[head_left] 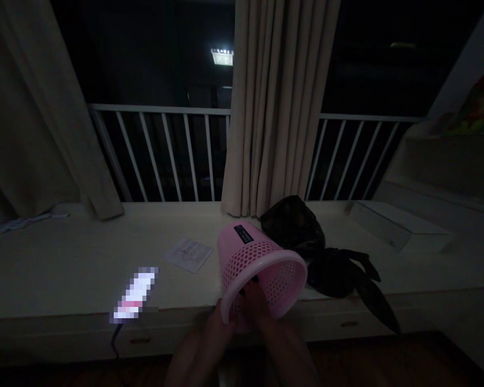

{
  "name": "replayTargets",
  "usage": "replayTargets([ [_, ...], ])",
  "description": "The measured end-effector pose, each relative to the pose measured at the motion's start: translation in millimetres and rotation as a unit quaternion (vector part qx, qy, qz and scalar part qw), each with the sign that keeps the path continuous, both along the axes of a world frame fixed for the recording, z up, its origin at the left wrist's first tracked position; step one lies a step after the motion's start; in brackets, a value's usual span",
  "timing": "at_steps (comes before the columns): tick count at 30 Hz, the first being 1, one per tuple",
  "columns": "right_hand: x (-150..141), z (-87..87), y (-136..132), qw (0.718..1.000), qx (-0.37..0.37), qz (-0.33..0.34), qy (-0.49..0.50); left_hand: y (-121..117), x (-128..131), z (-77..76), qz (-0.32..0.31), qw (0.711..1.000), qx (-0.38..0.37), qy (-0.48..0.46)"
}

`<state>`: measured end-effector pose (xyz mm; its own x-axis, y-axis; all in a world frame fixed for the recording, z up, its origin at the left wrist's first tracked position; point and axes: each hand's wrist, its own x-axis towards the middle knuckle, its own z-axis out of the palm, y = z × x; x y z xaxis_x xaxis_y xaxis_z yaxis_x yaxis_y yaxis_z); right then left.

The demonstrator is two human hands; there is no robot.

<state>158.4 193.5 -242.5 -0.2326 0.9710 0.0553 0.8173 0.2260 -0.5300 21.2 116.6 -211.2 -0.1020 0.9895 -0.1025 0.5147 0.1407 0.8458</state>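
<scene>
A pink plastic wastebasket (262, 263) with a perforated side and a dark label lies tilted at the edge of the white ledge, its mouth turned toward me. My left hand (225, 318) is closed on the left part of its rim. Inside the basket's mouth is my right hand (255, 303), fingers bent around something small and dark that I cannot make out in the dim light. Right beside the basket lies a knotted black plastic bag (334, 274), and a bulging black plastic bag (294, 223) sits behind it.
On the ledge (84, 258), a printed paper sheet (189, 255) lies left of the basket. A lit phone (136, 294) with a cable is near the front edge. A white box (399, 226) stands at right. Curtains (278, 107) and a white railing (165, 145) line the back.
</scene>
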Motion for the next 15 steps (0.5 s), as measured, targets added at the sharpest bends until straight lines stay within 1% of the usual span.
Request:
replayTargets([
  [3, -2.7, -0.5, -1.3, 1.000, 0.012, -0.018, 0.008, 1.0, -1.6, -8.0, -0.012, 1.000, 0.018, -0.001],
  [6, -5.1, -0.7, -2.7, 0.999, 0.017, -0.032, 0.006, 1.1, -1.9, -12.5, -0.008, 0.999, 0.031, 0.001],
  [9, -6.7, 0.3, -4.7, 0.999, 0.010, -0.044, 0.001, 0.5, -2.1, -13.4, -0.001, 1.000, 0.017, 0.008],
  [12, -6.3, 1.5, -7.2, 0.998, -0.001, -0.056, -0.003, 0.0, -2.6, -13.9, -0.010, 1.000, 0.017, 0.012],
  [15, -3.1, 0.1, -8.7, 0.999, -0.006, -0.049, 0.011, 0.4, -2.7, -14.6, -0.014, 1.000, 0.016, 0.022],
])
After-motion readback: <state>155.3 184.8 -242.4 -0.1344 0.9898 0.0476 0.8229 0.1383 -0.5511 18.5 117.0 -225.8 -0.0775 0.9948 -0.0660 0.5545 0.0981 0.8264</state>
